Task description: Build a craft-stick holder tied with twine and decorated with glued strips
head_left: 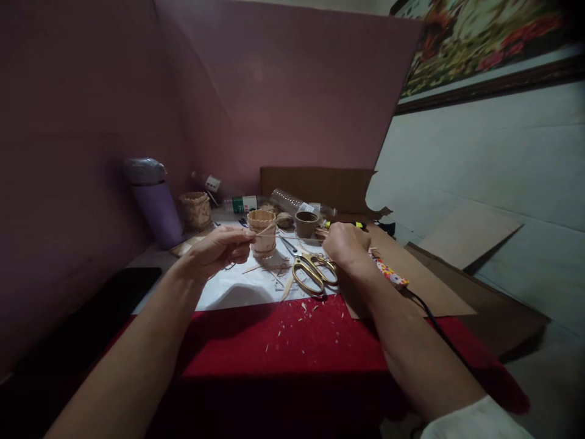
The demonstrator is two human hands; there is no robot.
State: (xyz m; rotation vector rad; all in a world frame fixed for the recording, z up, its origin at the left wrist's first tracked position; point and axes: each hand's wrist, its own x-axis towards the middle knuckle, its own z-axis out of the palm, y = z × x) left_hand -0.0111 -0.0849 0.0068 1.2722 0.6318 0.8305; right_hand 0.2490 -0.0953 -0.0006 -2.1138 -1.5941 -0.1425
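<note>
A thin string (292, 238) runs taut between my two hands above the paper. My left hand (223, 247) is closed, pinching one end of it between thumb and fingertips, beside a small pot covered in pale wood pieces (262, 238). My right hand (347, 242) is a fist around the other end, its fingers mostly hidden from me. Gold-handled scissors (314, 271) lie partly open on the white paper (242, 292), just left of my right wrist. Wood slivers are strewn around them. Behind sit a ball of twine (284, 220) and a dark brown cup (306, 224).
A purple tumbler (158, 210) and another wood-covered pot (195, 210) stand at left. Clear plastic bottles (292, 200) lie at the back before cardboard (320, 183). A flower-patterned handle (388, 271) with a black cord rests on the right cardboard. Shavings dot the red cloth (283, 347).
</note>
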